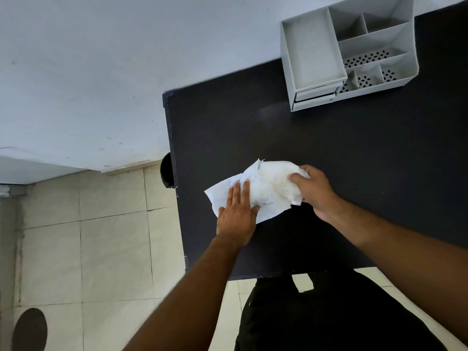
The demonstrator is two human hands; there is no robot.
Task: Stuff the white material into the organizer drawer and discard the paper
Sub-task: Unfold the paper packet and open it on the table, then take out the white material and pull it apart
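Observation:
A white paper wrapper point(268, 201) with blue print lies on the black table point(329, 148) near its front left. White soft material point(276, 176) bulges from the wrapper's right end. My left hand point(236, 216) lies flat on the paper's left part, fingers spread. My right hand point(312, 188) pinches the white material at the right end. The grey organizer point(354, 46) stands at the table's far right, with its top drawer point(311, 49) pulled out and nothing in it.
A white wall runs behind and to the left of the table. Tiled floor lies to the left and below. A dark round object point(30, 330) sits on the floor at bottom left, and another dark object point(166, 171) is by the table's left edge.

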